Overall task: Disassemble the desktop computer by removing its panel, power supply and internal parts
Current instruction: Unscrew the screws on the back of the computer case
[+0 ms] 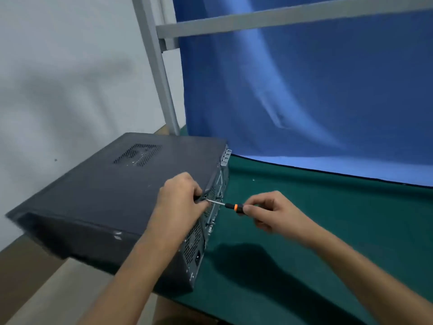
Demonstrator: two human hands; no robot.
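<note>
A dark grey desktop computer case [112, 195] lies on its side at the table's left end, its closed side panel with a vent grille [138, 154] facing up and its rear panel [206, 221] facing right. My right hand [269, 211] grips a screwdriver [230, 205] with a black and orange handle, the shaft pointing left at the upper rear edge of the case. My left hand [181, 195] rests on the case's top rear edge, its fingertips pinching the shaft near the tip. The tip and the screw are hidden by those fingers.
A green mat [328, 231] covers the table to the right of the case. A blue cloth [304, 90] hangs behind it on a grey metal frame [161, 73]. The case overhangs the table's left edge above a tan floor [35, 289]. A white wall stands at the left.
</note>
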